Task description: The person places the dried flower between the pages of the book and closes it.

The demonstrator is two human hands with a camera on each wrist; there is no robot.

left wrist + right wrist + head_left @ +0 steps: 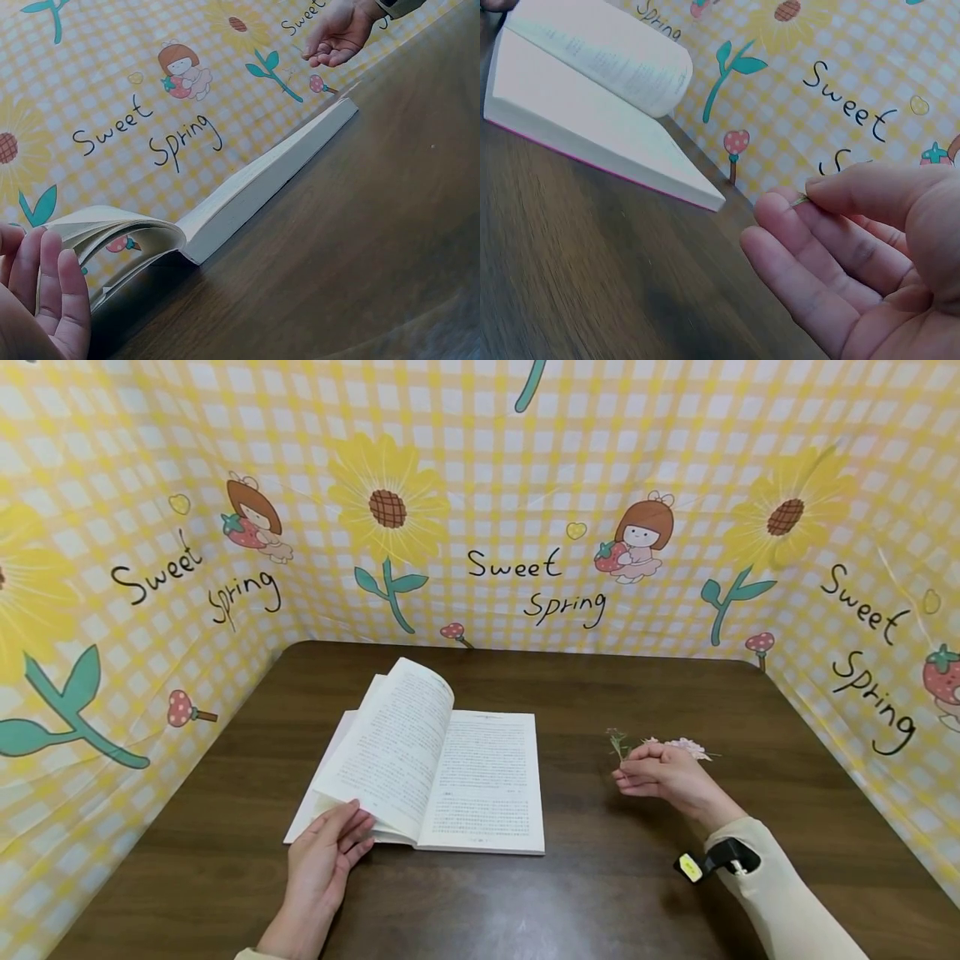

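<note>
An open book lies on the table, its left pages lifted and bowed. At their lower edge my left hand holds these pages between thumb and fingers; the left wrist view shows the raised leaves curving away from the fingers. To the right of the book, my right hand pinches a small green sprig above the table. In the right wrist view a bit of its stem shows between thumb and fingertip. Just behind that hand are pale pink flowers, partly hidden by it.
The dark wooden table is bordered at the back and sides by a yellow checked cloth with printed sunflowers and lettering. A black strap device with a yellow tag sits on the right wrist.
</note>
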